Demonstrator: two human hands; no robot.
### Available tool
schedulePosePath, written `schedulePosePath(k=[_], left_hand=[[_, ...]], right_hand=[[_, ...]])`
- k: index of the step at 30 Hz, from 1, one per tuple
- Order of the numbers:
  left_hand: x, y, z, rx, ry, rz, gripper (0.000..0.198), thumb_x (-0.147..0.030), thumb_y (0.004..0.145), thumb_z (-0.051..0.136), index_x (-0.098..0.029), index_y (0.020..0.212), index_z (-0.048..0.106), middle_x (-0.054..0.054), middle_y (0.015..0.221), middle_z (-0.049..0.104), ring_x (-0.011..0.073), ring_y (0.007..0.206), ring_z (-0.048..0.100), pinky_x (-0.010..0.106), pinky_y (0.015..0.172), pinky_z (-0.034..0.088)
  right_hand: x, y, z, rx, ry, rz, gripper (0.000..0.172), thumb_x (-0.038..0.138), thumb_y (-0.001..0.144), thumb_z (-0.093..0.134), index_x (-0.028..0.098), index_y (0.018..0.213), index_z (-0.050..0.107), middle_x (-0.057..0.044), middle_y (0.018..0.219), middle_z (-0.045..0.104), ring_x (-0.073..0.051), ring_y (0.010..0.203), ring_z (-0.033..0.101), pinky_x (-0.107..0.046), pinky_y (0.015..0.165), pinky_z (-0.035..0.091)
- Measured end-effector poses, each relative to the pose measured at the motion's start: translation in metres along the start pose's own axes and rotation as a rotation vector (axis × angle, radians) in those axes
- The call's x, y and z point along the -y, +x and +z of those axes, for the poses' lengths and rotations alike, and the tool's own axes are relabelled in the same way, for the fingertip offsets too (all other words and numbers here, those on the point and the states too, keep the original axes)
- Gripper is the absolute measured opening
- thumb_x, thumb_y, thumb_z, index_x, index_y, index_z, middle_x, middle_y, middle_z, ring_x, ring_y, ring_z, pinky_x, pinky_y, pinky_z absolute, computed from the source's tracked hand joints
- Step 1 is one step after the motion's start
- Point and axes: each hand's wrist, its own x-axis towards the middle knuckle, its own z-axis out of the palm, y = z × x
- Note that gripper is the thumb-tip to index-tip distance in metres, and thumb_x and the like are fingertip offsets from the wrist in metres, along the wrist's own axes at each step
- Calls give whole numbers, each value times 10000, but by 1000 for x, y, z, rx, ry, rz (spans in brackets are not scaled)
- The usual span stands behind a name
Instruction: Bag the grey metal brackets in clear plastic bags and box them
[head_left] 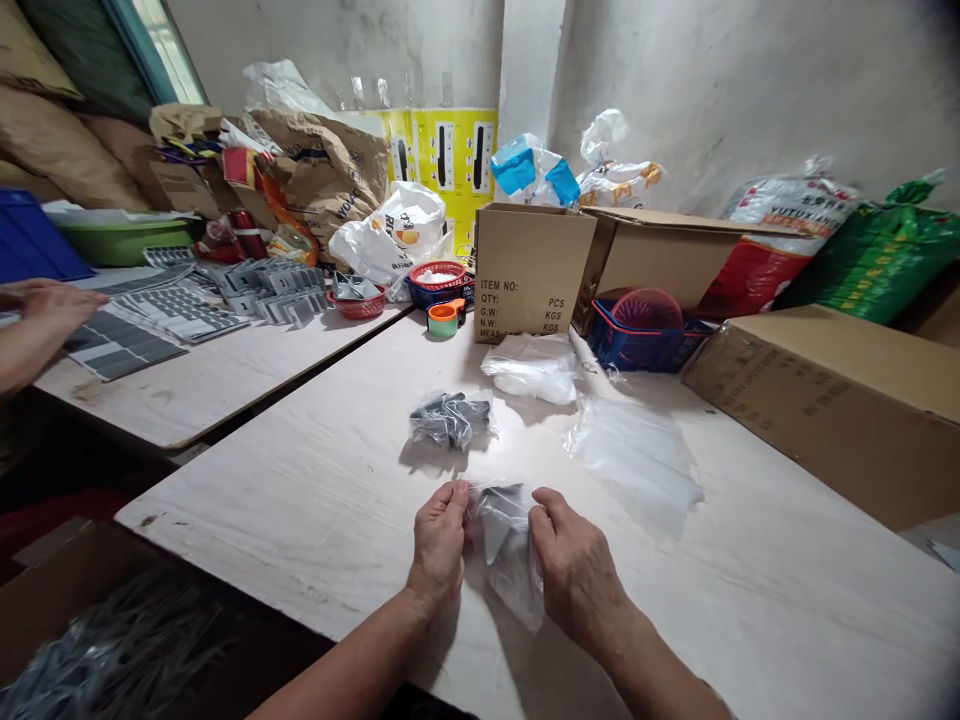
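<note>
My left hand (441, 540) pinches the left edge of a clear plastic bag (506, 560) near its top. On the other side, my right hand (574, 555) grips the same bag with curled fingers. Grey pieces show inside the bag, mostly at its upper end; their exact shape is blurred by the plastic. Just beyond my hands lies a bundle of dark grey parts wrapped in clear plastic (450, 418). To its right are a flat stack of clear bags (637, 455) and a folded pile of clear plastic (532, 368).
A small cardboard box (532, 270) stands at the back, beside a blue basket (649, 335). A large carton (832, 400) sits at right. An orange-and-green tape dispenser (446, 318) is behind. At left, another person's hand (49, 310) is over printed sheets (127, 345); a box of grey pieces (112, 640) is below.
</note>
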Motion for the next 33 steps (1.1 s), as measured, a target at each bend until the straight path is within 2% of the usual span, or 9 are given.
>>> schedulePosePath(k=[3,8,11,14,18,22,26,29,33], left_hand=[[6,-3,-2,61,36,21,270,-411,678,681,-160,758,620,-31,658,597,70,555,519,184,532,424],[16,-2,-7,202,240,91,240,-385,747,619,-161,828,598,-14,700,600,92,596,540,212,571,443],[13,-2,-10,202,537,321,325,-331,748,615,-175,1030,570,58,946,622,173,838,583,318,750,479],[-3,-5,-15,232,845,622,395,-251,766,574,-192,1153,525,108,1157,549,250,1089,489,457,921,403],[-32,-15,-27,580,1004,944,508,-95,726,484,-214,1219,469,111,1283,461,277,1213,378,534,1007,295],[-38,-21,-41,822,1116,1031,728,-71,659,508,-197,1345,299,147,1359,347,303,1228,346,528,995,328],[-17,-20,-47,778,1213,1085,778,-86,671,586,-230,1357,248,149,1355,297,286,1179,385,491,961,393],[-6,-17,-40,714,1189,1122,717,-132,695,626,-209,1326,294,143,1264,364,255,1101,437,438,905,453],[-8,-12,-24,730,1130,1191,424,-107,769,536,-181,1179,462,97,1066,495,203,977,486,368,822,484]], right_hand=[[1,2,3,-23,-35,33,275,-9,686,327,120,807,538,-173,980,550,-185,671,520,-272,530,435],[-1,4,11,-29,5,33,309,-45,679,323,144,814,527,-105,848,544,-175,696,534,-238,541,445],[-5,4,18,-46,54,38,296,-41,707,347,145,852,527,-87,845,535,-168,729,545,-226,571,456],[-10,4,20,-28,152,102,260,-9,720,388,149,872,529,-82,882,530,-160,729,548,-236,601,471],[-19,2,3,92,342,182,255,127,759,503,176,1009,513,-89,1022,505,-174,801,548,-285,673,489],[-35,-6,-27,237,493,137,520,385,750,634,182,1181,425,-101,1082,478,-192,843,545,-299,685,496],[-42,-16,-40,344,488,75,766,419,660,706,196,1289,329,-116,1143,435,-171,760,541,-285,623,499],[-35,-20,-35,378,399,71,742,270,643,703,214,1288,340,-108,1165,417,-166,747,531,-296,637,506],[-23,-20,-21,366,322,67,662,87,660,618,175,1261,354,-105,1116,412,-159,749,510,-296,654,501]])
